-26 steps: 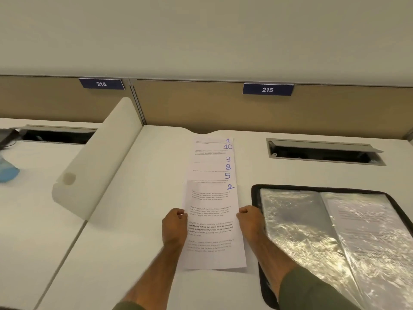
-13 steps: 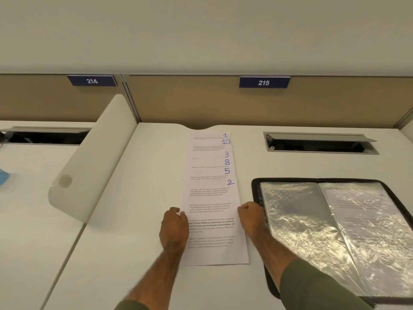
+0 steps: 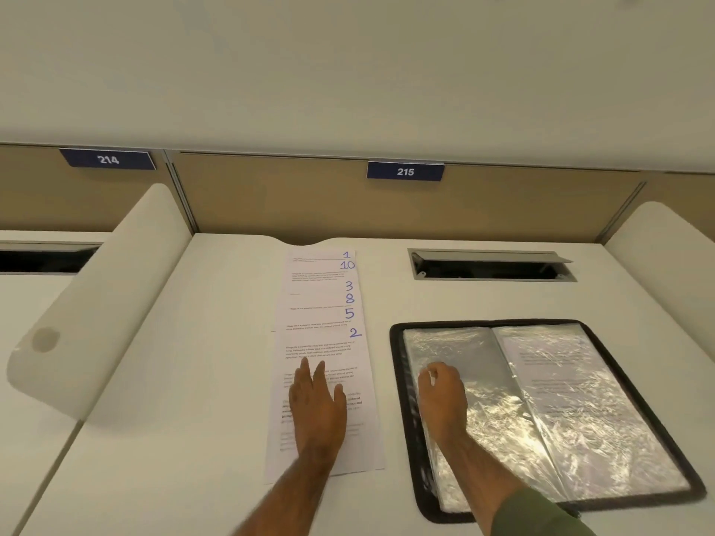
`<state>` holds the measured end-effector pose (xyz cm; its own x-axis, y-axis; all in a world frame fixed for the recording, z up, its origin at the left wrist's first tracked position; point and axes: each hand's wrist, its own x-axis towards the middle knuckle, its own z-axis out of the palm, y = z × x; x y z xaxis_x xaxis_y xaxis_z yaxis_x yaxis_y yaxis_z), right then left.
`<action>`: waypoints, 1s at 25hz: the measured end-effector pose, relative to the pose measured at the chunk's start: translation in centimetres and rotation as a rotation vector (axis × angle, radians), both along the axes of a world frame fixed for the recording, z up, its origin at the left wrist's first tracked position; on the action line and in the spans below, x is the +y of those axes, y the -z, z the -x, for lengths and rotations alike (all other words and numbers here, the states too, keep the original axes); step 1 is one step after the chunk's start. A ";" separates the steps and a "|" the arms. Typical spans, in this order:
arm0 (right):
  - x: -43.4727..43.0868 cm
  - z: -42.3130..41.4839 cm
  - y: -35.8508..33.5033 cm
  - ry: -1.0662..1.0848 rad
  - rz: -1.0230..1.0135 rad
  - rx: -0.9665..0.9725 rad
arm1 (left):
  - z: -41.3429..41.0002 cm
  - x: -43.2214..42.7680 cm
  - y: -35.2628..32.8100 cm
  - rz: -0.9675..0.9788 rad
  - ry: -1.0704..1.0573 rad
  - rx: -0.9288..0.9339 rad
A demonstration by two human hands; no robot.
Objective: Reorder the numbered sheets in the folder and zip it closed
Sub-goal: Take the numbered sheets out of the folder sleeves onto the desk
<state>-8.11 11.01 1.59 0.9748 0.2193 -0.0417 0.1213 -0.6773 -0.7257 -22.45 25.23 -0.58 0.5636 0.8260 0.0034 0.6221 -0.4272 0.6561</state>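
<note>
Head: black zip folder (image 3: pixel 396 381) lay open, printed page (image 3: pixel 561 388) in right clear sleeve (image 3: pixel 619 462). White numbered sheets (image 3: pixel 321 323) lay left of folder under flat, straight-fingered left hand (image 3: pixel 317 408). Right hand (image 3: pixel 443 400) curled on left sleeve (image 3: pixel 449 346), grip unclear.

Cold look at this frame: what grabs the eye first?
The fanned column of sheets dead centre, with blue handwritten numbers running 1, 10, 3, 8, 5, 2 from far to near and the left hand flat on the nearest one. Right of it lies the open black folder with glaring plastic sleeves, the right hand on its left page.
</note>
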 end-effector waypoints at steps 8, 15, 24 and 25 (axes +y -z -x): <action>-15.3 -3.8 0.8 0.197 0.200 -0.085 | -7.0 -11.0 -0.4 -0.063 0.439 0.067; -27.5 -9.4 2.1 0.128 0.456 -0.057 | -14.0 -23.0 -0.5 -0.143 0.649 0.163; -37.5 -19.5 3.5 -0.188 0.444 -0.056 | -22.7 -38.2 2.4 -0.213 0.673 0.423; -38.4 -20.2 3.6 -0.185 0.413 -0.038 | -23.4 -39.7 2.3 -0.205 0.669 0.435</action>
<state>12.05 -27.35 -1.97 0.9232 0.3626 -0.1275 0.2889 -0.8733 -0.3923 0.96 -14.42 -2.91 0.9222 0.3218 -0.2145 0.3742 -0.8827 0.2843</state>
